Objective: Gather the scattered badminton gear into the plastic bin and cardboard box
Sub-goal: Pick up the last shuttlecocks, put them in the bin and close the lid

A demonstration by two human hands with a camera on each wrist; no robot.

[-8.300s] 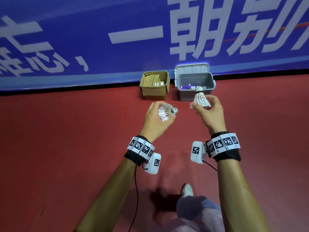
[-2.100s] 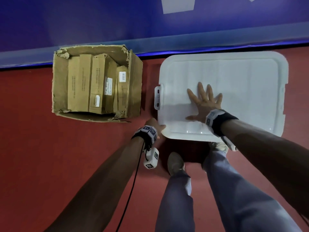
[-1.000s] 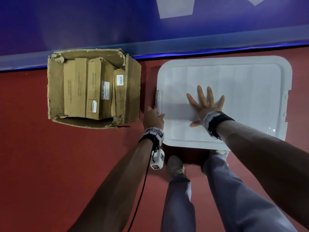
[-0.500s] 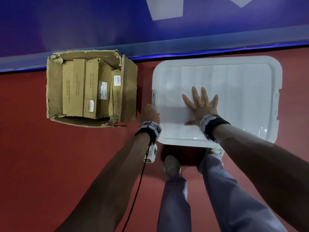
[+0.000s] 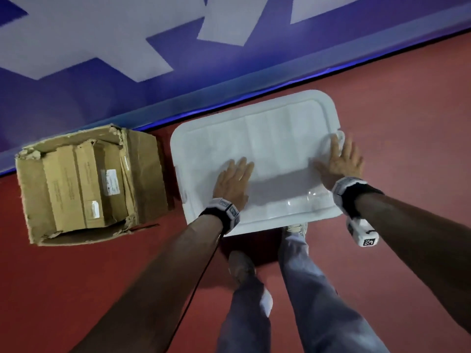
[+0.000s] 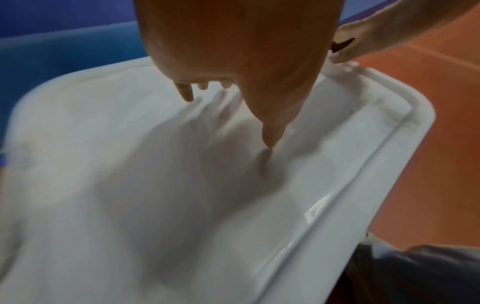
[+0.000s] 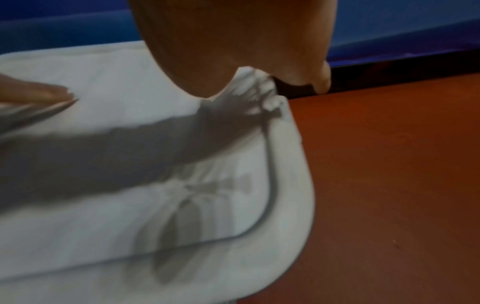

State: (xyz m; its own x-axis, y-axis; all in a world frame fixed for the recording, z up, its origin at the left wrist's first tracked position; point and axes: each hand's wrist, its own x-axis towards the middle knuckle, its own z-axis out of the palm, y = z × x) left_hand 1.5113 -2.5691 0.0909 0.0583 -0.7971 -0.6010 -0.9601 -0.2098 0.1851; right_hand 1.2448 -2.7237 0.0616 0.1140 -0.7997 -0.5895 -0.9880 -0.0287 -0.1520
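Since half a second ago: left hand (image 5: 233, 180) shifted from the left edge latch onto the lid top; right hand (image 5: 340, 161) slid from lid middle out to the right edge; view tilted.

Blue banner (image 5: 107, 47) along far wall, big white characters, cropped, unreadable. Red floor (image 5: 76, 276) below.

White lid (image 5: 267, 133) sitting on the plastic bin, bin body hidden beneath, right of centre, close against the banner base. Gear presumably inside, not visible. Lid on, so likely sealing step, task near its end.

Cardboard box (image 5: 147, 174) left of bin, just beside it, open top, torn rim. Long brown cartons (image 5: 65, 184) stacked inside, small white labels (image 5: 110, 182) with print too small to read.

Left hand flat, fingers straight and together, palm pressing near-left part of lid, probably to hold it down while the other side gets fastened. Right hand spread flat, fingers apart, fingertips (image 5: 335, 143) over the right-side latch tab (image 5: 341, 135), thumb on lid surface; looks like pushing the clip shut. Nothing gripped by either.

Wrist bands with black-and-white square markers on both wrists. Feet just near of the bin.
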